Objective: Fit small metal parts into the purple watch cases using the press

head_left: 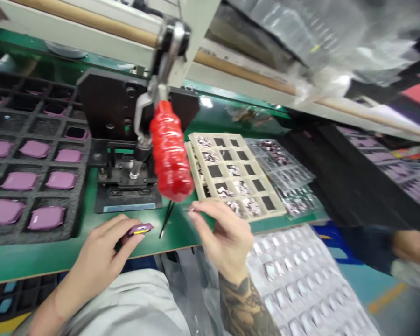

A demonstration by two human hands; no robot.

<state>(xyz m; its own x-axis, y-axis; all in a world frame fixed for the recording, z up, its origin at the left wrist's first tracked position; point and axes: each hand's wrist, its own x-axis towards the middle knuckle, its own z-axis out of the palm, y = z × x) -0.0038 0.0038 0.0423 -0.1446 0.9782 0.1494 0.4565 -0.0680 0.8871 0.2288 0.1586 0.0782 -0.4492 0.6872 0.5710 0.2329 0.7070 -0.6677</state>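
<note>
Here, flanking the red handle point(171, 151), the left grip point(107, 243) pinches a purple case point(140, 228), the right grip point(226, 233) a tiny part point(191, 209).

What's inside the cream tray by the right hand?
The cream tray holds small pale pieces in several places; elsewhere its black bottom shows. The right hand covers part of its near side, so anything behind it is hidden.

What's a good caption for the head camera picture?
Left hand holds a purple piece; right hand pinches something tiny near a red handle.
</note>
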